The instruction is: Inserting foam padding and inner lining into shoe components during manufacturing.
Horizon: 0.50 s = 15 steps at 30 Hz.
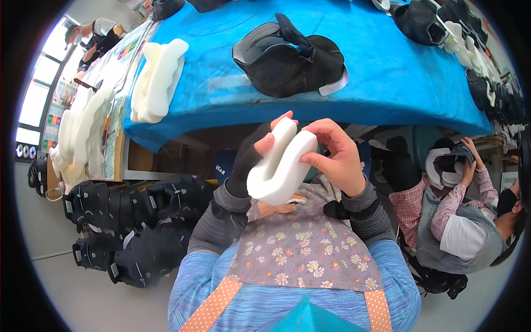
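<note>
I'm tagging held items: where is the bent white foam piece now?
In the head view, the white foam piece is near the centre, held between the left hand and right hand, above the flowered apron.

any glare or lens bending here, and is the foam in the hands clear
In the head view, the windows at left are blown out white; in the head view, the near edge of the blue table cover bows; in the head view, the white foam piece between both hands looks clear, though its bright surface shows little texture.
</note>
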{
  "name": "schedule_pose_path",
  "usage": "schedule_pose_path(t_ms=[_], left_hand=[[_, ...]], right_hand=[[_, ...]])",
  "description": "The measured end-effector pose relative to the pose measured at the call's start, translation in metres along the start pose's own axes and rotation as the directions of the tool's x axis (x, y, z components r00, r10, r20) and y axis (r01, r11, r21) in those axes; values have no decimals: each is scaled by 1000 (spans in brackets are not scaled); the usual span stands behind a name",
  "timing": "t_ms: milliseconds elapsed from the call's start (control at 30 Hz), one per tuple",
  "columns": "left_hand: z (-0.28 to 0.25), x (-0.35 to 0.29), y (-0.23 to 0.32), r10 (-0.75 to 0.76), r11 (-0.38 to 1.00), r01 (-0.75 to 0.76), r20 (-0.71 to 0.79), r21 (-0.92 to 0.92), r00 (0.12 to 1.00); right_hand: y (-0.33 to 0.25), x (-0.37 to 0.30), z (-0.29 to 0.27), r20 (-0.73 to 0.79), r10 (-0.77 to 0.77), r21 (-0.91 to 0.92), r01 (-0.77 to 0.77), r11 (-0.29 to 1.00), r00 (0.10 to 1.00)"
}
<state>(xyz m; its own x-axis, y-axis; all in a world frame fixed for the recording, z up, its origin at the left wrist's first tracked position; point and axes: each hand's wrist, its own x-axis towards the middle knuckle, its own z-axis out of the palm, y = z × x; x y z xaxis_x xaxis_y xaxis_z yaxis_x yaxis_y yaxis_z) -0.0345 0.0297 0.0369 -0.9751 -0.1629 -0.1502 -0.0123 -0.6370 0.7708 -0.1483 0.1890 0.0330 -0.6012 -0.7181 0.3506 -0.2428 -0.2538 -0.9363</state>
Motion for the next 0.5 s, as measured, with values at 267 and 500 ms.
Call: schedule_pose_path(t_ms=[267,500], left_hand=[[-4,-4,-2,15,994,-20,41,109,999],[-3,-7,0,22,972,-26,21,235,1000]], right_hand=[[2,-1,5,-7,13,18,-13,1000,1000],[4,-3,3,-1,49,30,-49,998,999]])
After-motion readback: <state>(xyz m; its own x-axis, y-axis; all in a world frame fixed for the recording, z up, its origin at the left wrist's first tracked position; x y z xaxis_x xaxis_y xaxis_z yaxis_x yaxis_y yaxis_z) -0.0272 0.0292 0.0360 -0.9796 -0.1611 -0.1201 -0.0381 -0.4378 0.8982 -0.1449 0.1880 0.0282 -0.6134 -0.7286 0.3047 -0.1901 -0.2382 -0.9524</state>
